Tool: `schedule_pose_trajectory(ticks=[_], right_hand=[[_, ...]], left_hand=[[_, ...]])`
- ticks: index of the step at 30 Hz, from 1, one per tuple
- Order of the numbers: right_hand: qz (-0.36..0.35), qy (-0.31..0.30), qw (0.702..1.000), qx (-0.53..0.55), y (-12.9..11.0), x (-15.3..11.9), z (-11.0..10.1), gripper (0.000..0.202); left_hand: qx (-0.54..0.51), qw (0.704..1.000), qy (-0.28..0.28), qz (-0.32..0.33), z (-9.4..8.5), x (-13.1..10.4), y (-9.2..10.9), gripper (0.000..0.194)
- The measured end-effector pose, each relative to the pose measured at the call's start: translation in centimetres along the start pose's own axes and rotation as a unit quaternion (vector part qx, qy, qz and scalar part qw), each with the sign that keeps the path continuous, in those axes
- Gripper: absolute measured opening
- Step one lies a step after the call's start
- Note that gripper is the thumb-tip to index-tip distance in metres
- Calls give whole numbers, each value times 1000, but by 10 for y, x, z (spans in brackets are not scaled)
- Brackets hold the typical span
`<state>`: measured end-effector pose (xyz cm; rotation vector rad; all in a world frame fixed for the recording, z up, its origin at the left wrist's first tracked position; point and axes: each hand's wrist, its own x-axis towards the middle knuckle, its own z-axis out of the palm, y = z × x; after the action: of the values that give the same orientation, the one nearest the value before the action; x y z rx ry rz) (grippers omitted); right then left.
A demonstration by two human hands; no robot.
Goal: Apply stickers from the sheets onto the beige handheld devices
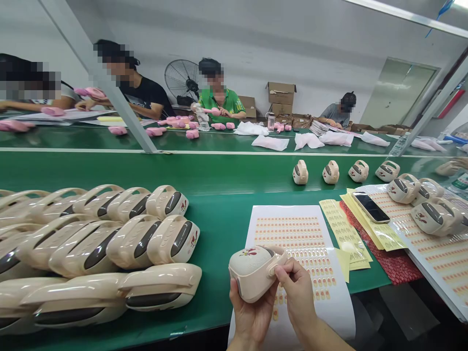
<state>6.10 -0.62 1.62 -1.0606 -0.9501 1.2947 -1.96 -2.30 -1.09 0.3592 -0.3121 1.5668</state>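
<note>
My left hand (252,312) cups a cream portable speaker (250,285) from below, its fingers wrapped round the body. The speaker is tilted, with its mesh front and red printed figure facing up and left. My right hand (298,287) is closed at the round end of the speaker's handle, thumb and forefinger pressed there. Whether a small sticker lies under those fingertips is hidden. Beneath both hands is a white sheet (336,314) with rows of small orange-and-gold stickers; several spots in its lower rows are bare.
Rows of like speakers (171,239) fill the left of the green table (212,214). On the right lie yellow sticker sheets (341,229), a phone (371,207) and more speakers (435,214). Several speakers (300,172) stand on the belt; co-workers sit beyond with pink items (179,121).
</note>
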Motion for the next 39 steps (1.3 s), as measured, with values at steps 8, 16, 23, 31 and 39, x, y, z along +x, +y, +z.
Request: schedule_pose_trajectory(ticks=[8, 16, 23, 31, 39], right_hand=[[-60, -15, 990, -125, 0, 4, -1, 27], [-412, -21, 804, -428, 1, 4, -19, 18], [-257, -35, 866, -428, -5, 14, -21, 51], [-80, -56, 928, -359, -26, 36, -27, 37], [-23, -277, 944, -178, -65, 36, -25, 28]], left_hand=[[32, 994, 100, -22, -6, -3, 4, 42], [39, 992, 105, -65, -2, -1, 8, 47], [60, 988, 114, -89, 1, -3, 9, 53], [128, 973, 158, -109, -13, -10, 20, 47], [652, 746, 137, 5, -2, -7, 45, 98]])
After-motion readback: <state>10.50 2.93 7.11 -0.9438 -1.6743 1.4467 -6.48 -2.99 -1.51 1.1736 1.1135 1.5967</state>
